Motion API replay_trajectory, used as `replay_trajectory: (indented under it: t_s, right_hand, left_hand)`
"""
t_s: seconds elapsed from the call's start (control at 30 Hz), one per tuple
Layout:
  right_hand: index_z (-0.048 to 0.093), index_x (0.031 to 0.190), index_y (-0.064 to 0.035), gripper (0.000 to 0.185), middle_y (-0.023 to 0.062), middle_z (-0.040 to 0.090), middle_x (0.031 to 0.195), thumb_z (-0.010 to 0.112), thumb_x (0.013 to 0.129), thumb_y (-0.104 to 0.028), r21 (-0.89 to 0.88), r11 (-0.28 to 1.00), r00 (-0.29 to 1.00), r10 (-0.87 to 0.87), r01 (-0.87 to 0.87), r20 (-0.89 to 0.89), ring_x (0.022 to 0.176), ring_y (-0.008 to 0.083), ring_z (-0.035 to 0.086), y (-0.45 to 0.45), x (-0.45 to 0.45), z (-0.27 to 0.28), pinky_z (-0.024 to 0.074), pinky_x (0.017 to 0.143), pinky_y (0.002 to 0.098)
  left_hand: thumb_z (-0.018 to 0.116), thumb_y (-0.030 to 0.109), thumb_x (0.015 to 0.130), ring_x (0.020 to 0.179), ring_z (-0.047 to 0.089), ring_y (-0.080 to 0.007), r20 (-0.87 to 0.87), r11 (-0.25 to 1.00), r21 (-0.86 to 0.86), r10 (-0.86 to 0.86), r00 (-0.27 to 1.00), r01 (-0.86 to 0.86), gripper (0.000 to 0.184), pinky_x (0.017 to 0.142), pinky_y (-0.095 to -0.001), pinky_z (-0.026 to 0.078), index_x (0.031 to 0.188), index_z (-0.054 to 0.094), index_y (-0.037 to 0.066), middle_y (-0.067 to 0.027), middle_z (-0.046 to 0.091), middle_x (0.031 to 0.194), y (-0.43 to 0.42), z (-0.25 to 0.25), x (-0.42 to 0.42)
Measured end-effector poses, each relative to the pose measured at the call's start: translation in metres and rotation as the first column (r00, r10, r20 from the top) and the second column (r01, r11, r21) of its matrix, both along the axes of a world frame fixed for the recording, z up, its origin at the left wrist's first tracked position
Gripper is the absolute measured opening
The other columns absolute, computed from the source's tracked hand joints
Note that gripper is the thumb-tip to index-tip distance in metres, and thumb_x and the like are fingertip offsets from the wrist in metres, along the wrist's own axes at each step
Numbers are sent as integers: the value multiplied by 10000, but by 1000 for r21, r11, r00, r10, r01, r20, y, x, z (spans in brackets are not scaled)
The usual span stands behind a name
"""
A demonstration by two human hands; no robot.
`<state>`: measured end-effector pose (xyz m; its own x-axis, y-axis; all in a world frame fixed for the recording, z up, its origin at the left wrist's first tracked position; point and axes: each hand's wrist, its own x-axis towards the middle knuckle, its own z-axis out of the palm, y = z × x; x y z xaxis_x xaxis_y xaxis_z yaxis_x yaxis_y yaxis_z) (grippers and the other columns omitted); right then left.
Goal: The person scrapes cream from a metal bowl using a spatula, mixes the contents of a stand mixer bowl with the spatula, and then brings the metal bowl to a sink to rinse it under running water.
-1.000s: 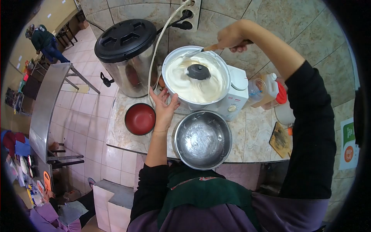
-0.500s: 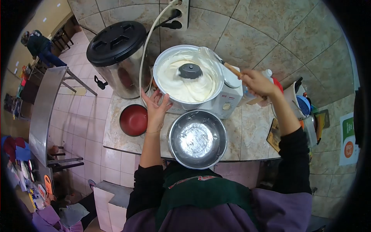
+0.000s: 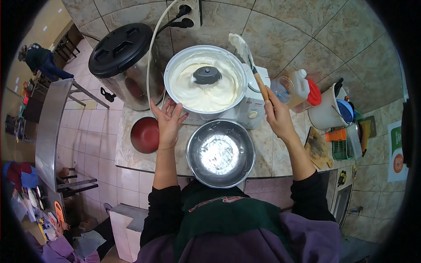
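Observation:
A white mixing bowl (image 3: pixel 168 92) on the stand mixer (image 3: pixel 252 105) holds thick white cream (image 3: pixel 188 94) around a dark central hub (image 3: pixel 207 75). My left hand (image 3: pixel 168 125) is at the bowl's near left edge, fingers spread, fingertips at the rim. My right hand (image 3: pixel 279 117) is closed around the wooden handle of a spatula (image 3: pixel 261 85). Its cream-coated blade (image 3: pixel 240 45) is raised beyond the bowl's right rim. Nearest me stands a steel bowl (image 3: pixel 220 153) with white smears inside. Left of it is a small red bowl (image 3: pixel 145 135).
A steel urn with a black lid (image 3: pixel 118 50) stands at left, a white cable (image 3: pixel 152 57) passing in front. Bottles (image 3: pixel 300 85), a white bucket (image 3: pixel 323 109) and a cutting board (image 3: pixel 316 147) are at right. Another person (image 3: pixel 41 61) bends over beyond a metal table (image 3: pixel 55 127).
My right hand has moved left and nearer to me, turning the spatula more upright. My left hand stays at the bowl's rim. The view has shifted slightly.

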<state>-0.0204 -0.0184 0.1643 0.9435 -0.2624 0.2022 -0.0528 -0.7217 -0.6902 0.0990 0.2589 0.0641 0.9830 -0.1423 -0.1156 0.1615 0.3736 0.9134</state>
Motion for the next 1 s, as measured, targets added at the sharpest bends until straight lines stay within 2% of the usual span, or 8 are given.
replay_trajectory:
  t_s: [0.1, 0.43, 0.57, 0.63, 0.67, 0.7, 0.77, 1.0]
  right_hand:
    - [400, 1384, -4, 443, 128, 555, 714, 455, 952, -86, -52, 999, 992, 23, -16, 122, 601, 189, 528, 3, -8, -1, 434, 603, 305]
    - [358, 1419, -8, 491, 152, 616, 843, 447, 939, -60, -14, 991, 972, 133, -132, 192, 677, 203, 587, 36, -32, 17, 466, 649, 299]
    - [347, 1420, 3, 516, 175, 610, 843, 468, 922, -53, -75, 971, 950, 236, -225, 203, 699, 257, 611, 45, -24, -1, 482, 664, 331]
    - [349, 1418, -10, 528, 198, 608, 851, 483, 909, -51, -171, 939, 932, 326, -299, 157, 718, 316, 616, 46, -20, -19, 488, 676, 366]
    - [346, 1417, -31, 547, 219, 612, 859, 502, 894, -53, -149, 914, 921, 387, -377, 40, 733, 361, 616, 42, -18, -28, 488, 680, 403]
    - [346, 1417, -31, 547, 219, 612, 859, 502, 894, -53, -150, 911, 919, 393, -384, 39, 733, 361, 616, 40, -18, -35, 488, 680, 403]
    - [337, 1421, -50, 571, 219, 621, 858, 517, 879, -57, -152, 889, 892, 394, -431, -223, 732, 373, 619, 38, -18, -42, 489, 676, 417]
    - [330, 1424, -44, 585, 218, 624, 849, 528, 873, -58, -165, 867, 868, 421, -471, -263, 722, 366, 622, 39, -15, -20, 491, 668, 414]
  left_hand:
    - [650, 123, 883, 1199, 482, -305, -4, 1000, -4, 8, 1000, -8, 1029, 864, -475, 537, 1449, -200, 256, -254, 281, 1415, 0, 0, 0]
    - [660, 134, 876, 1232, 464, -290, 18, 1000, -16, 23, 1000, -23, 1036, 842, -442, 554, 1450, -194, 248, -249, 266, 1442, -1, -3, -2]
    - [666, 138, 873, 1238, 461, -290, 8, 999, -24, 34, 999, -34, 1038, 851, -441, 546, 1452, -188, 246, -241, 268, 1448, -2, -1, -2]
    - [671, 140, 870, 1244, 456, -288, 0, 999, -24, 27, 1000, -27, 1041, 860, -443, 537, 1454, -185, 245, -228, 278, 1449, -2, 1, -3]
    - [671, 140, 870, 1244, 456, -288, -1, 999, -25, 33, 999, -33, 1041, 860, -443, 537, 1454, -185, 245, -228, 278, 1449, -2, 0, -3]
    - [672, 138, 870, 1246, 454, -291, -4, 999, -29, 31, 1000, -31, 1042, 862, -446, 533, 1454, -185, 244, -224, 285, 1447, -2, 0, -3]
    - [673, 137, 869, 1248, 452, -293, -7, 999, -34, 36, 999, -36, 1043, 865, -448, 529, 1454, -185, 243, -220, 293, 1445, -2, 0, -2]
    - [663, 122, 873, 1267, 432, -304, 3, 998, -54, 44, 999, -44, 1032, 870, -461, 527, 1455, -181, 238, -219, 303, 1436, -3, 1, -3]
